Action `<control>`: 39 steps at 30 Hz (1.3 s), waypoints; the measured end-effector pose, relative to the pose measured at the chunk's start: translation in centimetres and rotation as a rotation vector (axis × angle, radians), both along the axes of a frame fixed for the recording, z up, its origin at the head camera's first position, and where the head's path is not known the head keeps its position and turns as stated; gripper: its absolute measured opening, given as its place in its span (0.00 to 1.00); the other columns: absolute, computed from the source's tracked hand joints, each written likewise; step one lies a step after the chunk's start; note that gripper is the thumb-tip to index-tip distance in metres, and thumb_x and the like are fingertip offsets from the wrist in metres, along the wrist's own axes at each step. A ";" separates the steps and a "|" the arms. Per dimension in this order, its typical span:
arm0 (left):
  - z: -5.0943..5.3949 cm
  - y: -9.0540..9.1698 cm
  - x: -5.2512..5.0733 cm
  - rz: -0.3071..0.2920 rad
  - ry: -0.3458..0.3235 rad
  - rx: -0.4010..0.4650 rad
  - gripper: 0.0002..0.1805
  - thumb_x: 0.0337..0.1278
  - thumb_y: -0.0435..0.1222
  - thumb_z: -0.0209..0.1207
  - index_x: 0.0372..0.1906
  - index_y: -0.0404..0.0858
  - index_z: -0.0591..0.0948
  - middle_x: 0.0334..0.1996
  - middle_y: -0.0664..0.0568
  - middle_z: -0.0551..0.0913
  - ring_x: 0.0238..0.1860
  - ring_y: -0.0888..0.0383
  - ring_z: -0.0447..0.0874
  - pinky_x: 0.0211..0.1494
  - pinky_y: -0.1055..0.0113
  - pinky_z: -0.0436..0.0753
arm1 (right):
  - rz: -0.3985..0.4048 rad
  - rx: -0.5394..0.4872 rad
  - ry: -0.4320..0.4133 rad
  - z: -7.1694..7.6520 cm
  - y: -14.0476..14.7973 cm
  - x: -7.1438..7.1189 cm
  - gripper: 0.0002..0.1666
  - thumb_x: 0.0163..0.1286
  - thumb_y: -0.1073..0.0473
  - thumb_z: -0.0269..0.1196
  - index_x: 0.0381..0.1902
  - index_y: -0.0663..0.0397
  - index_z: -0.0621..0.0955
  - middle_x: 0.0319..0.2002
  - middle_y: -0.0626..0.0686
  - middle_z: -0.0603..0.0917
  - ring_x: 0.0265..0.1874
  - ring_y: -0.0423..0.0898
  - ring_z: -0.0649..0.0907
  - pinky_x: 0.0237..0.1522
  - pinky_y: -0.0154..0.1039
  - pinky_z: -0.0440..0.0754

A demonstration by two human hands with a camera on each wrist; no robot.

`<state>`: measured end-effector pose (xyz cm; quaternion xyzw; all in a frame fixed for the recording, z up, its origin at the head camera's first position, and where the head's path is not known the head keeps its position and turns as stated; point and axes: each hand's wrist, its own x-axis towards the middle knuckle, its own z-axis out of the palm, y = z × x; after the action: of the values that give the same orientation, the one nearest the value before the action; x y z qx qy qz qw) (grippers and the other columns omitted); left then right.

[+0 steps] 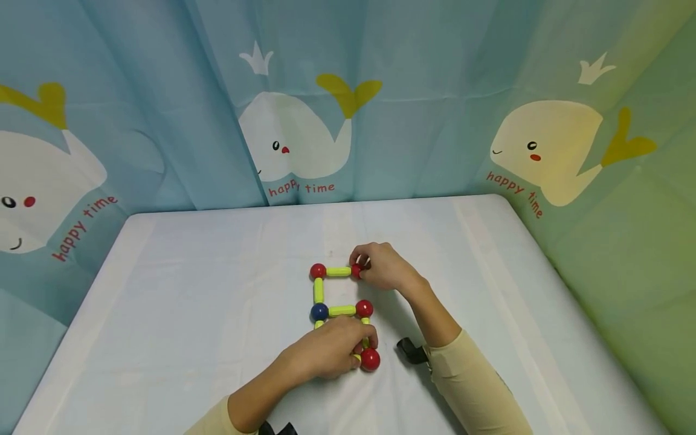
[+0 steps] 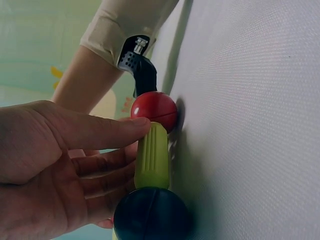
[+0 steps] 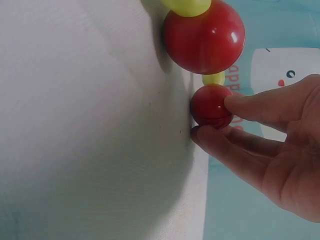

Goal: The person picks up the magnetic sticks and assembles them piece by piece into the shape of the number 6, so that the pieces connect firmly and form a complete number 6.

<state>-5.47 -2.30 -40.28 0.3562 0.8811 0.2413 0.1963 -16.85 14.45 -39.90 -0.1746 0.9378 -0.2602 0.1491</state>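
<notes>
Red and blue balls joined by yellow-green rods form an angular figure flat on the table. At its far right end my right hand pinches a red ball between thumb and fingers; a rod links that ball to the far left red ball. Over the near part lies my left hand, hiding some of it. Seen from the left wrist, its thumb presses a rod where it meets a red ball, fingers behind. Closer to that camera is a dark blue ball.
A white cloth covers the table. Behind and beside it hangs a curtain printed with whales. Each wrist bears a black strapped device, one showing beside the right sleeve.
</notes>
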 end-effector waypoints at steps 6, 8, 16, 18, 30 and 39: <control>0.1 0.0 -0.1 0.012 -0.022 -0.001 0.16 0.54 0.28 0.73 0.46 0.46 0.86 0.29 0.61 0.78 0.33 0.67 0.73 0.39 0.75 0.75 | 0.008 -0.005 0.017 0.0 0.1 -0.1 0.11 0.66 0.69 0.67 0.44 0.53 0.86 0.37 0.53 0.87 0.33 0.47 0.81 0.34 0.36 0.79; 0.1 0.0 -0.1 0.019 -0.037 0.001 0.16 0.54 0.28 0.73 0.46 0.46 0.86 0.28 0.61 0.78 0.33 0.67 0.73 0.38 0.75 0.74 | 0.009 -0.003 0.020 0.0 0.1 -0.1 0.11 0.66 0.69 0.67 0.44 0.52 0.86 0.37 0.53 0.87 0.34 0.47 0.81 0.34 0.36 0.79; 0.4 -0.5 -0.4 0.024 -0.049 0.035 0.15 0.54 0.28 0.72 0.45 0.45 0.86 0.24 0.63 0.76 0.28 0.68 0.72 0.34 0.75 0.74 | 0.013 -0.010 0.011 -0.1 0.1 0.0 0.10 0.66 0.69 0.66 0.43 0.52 0.86 0.37 0.52 0.87 0.34 0.47 0.81 0.35 0.36 0.80; 0.5 -0.8 -0.6 0.030 -0.053 0.064 0.15 0.53 0.26 0.71 0.45 0.44 0.86 0.23 0.63 0.76 0.26 0.68 0.72 0.33 0.74 0.73 | 0.015 -0.013 0.009 -0.1 0.2 0.0 0.10 0.66 0.69 0.66 0.43 0.52 0.86 0.36 0.52 0.87 0.34 0.47 0.81 0.34 0.36 0.79; 0.4 -1.6 -1.4 0.080 -0.042 0.131 0.14 0.54 0.25 0.69 0.45 0.40 0.86 0.26 0.60 0.78 0.28 0.66 0.74 0.35 0.73 0.76 | 0.033 -0.020 0.009 0.1 0.3 -0.1 0.10 0.66 0.70 0.65 0.43 0.53 0.86 0.36 0.52 0.87 0.33 0.46 0.81 0.33 0.36 0.78; -0.6 -1.6 -2.2 0.242 0.024 0.197 0.11 0.57 0.27 0.70 0.42 0.43 0.86 0.31 0.54 0.80 0.34 0.61 0.75 0.39 0.71 0.76 | 0.036 -0.015 0.006 0.0 0.3 -0.1 0.10 0.67 0.69 0.66 0.44 0.54 0.86 0.37 0.54 0.88 0.33 0.47 0.81 0.36 0.36 0.80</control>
<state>-7.63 -3.88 -40.85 0.2680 0.8919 0.3443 0.1193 -16.91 14.72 -39.89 -0.1935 0.9331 -0.2637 0.1495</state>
